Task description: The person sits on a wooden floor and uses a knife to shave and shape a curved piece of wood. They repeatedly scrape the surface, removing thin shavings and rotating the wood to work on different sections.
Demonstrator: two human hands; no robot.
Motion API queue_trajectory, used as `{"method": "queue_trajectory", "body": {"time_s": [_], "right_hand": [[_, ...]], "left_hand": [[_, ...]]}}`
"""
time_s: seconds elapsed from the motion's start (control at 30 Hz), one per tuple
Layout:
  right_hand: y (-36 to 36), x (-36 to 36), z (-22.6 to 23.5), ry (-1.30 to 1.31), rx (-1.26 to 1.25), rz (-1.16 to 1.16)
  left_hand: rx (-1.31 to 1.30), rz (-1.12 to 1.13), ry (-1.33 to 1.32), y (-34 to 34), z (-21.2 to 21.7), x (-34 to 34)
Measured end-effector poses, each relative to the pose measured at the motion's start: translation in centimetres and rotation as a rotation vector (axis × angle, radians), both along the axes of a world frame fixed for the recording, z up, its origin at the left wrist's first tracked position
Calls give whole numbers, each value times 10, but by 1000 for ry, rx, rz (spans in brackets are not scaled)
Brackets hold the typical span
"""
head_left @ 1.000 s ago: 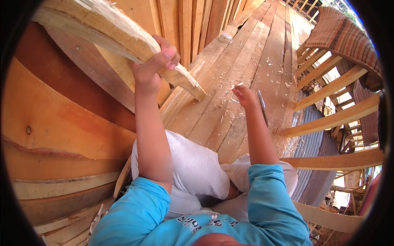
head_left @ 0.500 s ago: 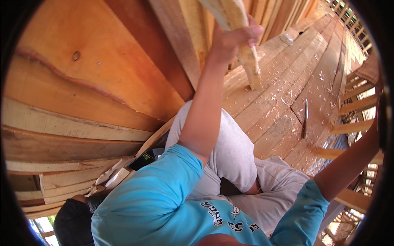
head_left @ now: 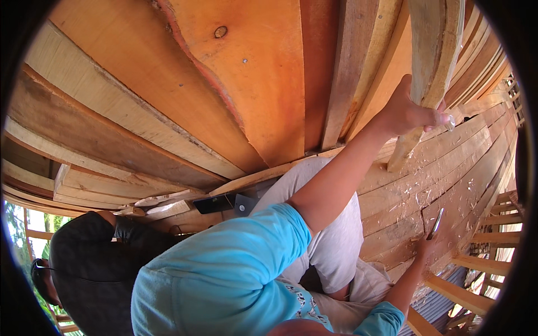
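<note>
My left hand (head_left: 413, 115) is wrapped round a long, thick, slightly curved piece of wood (head_left: 435, 45). The wood stands tilted, its narrower lower end on the plank floor (head_left: 386, 224). Down to the right, my right hand (head_left: 427, 249) is at the dark handle of a knife-like tool (head_left: 437, 219), its fingers seeming closed round it. A slim metal blade points up and away from that hand, close over the planks. The fingers there are small and partly hidden.
Pale wood shavings (head_left: 417, 197) litter the planks. Wide boards (head_left: 246, 73) form a curved wall on my left. A dark flat device (head_left: 216, 204) lies near my knee. Behind me on the left sits a person in black (head_left: 95, 274). Wooden slats (head_left: 496, 238) edge the right side.
My right hand has come in from the far right to the tool's handle. My left hand still holds the wood. The view has swung left, showing more of the other person.
</note>
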State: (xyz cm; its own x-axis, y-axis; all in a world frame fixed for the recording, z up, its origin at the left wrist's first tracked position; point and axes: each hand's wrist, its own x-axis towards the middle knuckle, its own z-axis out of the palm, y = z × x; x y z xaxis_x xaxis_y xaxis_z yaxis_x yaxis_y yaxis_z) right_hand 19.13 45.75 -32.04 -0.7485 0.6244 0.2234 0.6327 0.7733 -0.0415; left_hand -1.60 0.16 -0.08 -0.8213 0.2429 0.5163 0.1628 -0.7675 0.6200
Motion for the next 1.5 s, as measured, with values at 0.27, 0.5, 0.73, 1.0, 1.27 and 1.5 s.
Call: {"method": "queue_trajectory", "body": {"time_s": [0.27,0.5,0.73,1.0,1.27,1.5], "right_hand": [[-20,-7,5,-9,-137,-113],[-43,5,37,57,-153,-120],[-47,-15,38,286,-276,-178],[-68,-12,69,289,-176,-145],[-96,-5,49,-79,-410,-142],[-94,-18,46,3,-424,-244]], "left_hand": [[-57,-8,19,-6,-1,-2],[-85,53,82,9,-6,-8],[-121,-21,206,2,-14,-13],[-123,-81,231,0,-12,-12],[-131,-71,168,3,-11,-10],[-148,-53,219,2,-10,-7]]}}
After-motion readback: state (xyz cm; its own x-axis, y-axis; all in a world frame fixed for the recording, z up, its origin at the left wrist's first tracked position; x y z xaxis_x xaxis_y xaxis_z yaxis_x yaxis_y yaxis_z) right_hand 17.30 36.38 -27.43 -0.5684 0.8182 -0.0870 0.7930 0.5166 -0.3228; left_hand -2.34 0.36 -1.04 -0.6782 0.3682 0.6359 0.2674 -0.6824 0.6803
